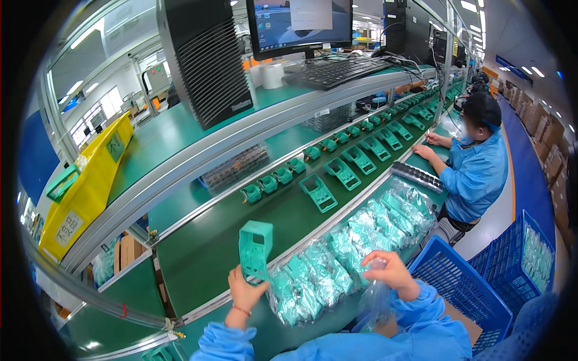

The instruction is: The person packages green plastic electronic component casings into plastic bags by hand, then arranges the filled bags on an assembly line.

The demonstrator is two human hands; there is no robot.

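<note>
Standing above left grip (245,293): green housing (262,249), held by lower end.

Left of the upright green housing (257,245) in the left hand (245,295), bare green belt (198,265) leaves room to pass, up to the row of small green parts (251,193). Bagged parts (316,274) heaped on the desk (271,336) block the low way between the hands. A metal beam (271,127) bars higher reach beyond the belt; a blue crate (451,271) stands near the right sleeve (424,310).
</note>
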